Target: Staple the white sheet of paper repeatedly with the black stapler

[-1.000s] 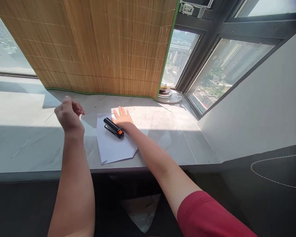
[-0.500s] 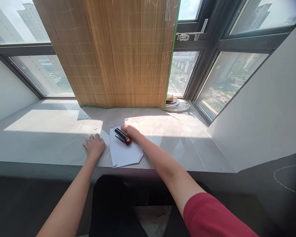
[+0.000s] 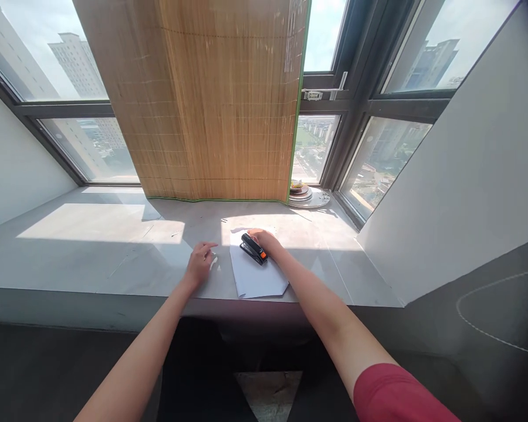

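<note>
Stapler (image 3: pixel 250 245): black with an orange patch, laid aslant on the upper part of the white paper (image 3: pixel 257 282).
Right hand (image 3: pixel 264 239): placed at the paper's top edge, just beside the stapler; the fingers are bent and partly hidden by it, so whether the stapler or the paper is gripped cannot be told.
Left hand (image 3: pixel 199 264): nothing held; the index finger is pointed toward the paper, which is not touched.
Paper: laid flat near the front edge of the sunlit windowsill (image 3: pixel 132 266), its lower left corner creased.
Behind: a bamboo blind (image 3: pixel 220 111) is hung before the window; plates (image 3: pixel 301 196) are stacked beside its lower right corner.
</note>
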Tool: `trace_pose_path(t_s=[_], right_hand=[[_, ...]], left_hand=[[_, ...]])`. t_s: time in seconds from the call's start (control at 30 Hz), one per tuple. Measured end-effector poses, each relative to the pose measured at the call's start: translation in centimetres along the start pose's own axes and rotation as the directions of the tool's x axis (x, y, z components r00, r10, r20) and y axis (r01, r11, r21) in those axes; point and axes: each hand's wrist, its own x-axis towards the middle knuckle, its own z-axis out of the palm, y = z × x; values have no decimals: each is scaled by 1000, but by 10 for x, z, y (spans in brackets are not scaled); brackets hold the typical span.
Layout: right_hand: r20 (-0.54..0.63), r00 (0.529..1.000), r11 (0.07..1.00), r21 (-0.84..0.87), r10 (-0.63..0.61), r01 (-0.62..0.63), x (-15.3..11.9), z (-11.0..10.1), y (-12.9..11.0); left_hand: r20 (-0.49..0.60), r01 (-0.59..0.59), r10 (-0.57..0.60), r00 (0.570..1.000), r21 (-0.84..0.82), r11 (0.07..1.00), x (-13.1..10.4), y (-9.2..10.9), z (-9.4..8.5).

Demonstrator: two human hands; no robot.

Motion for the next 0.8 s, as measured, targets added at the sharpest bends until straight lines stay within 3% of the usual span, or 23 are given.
trace_pose_path(t_s=[0.07, 0.13, 0.27, 0.33, 0.47, 0.6, 0.8], right_hand=[[34, 998, 999, -4, -46, 46, 3, -2, -2], [-35, 999, 1000, 0, -31, 31, 0, -5, -1], [-200, 974, 988, 133, 104, -79, -35, -8, -1], [-166, 980, 985, 151, 106, -81, -63, -4, -3], [-94, 989, 993, -15, 113, -115, -101, 6, -12], [-63, 988, 984, -94, 144, -150, -102, 10, -17], [-91, 983, 987, -17, 160, -162, -96, 10, -11]], left_hand=[[66, -148, 150, 987, -35, 988, -4, 23, 16], [124, -199, 194, 973, 30, 980, -9, 39, 28], [170, -200, 178, 969, 123, 972, -12, 47, 35], [194, -192, 166, 967, 126, 973, -11, 47, 35], [246, -177, 144, 959, 118, 977, -8, 48, 34], [261, -161, 126, 957, 114, 980, -7, 50, 35], [260, -158, 127, 957, 100, 982, -6, 51, 35]])
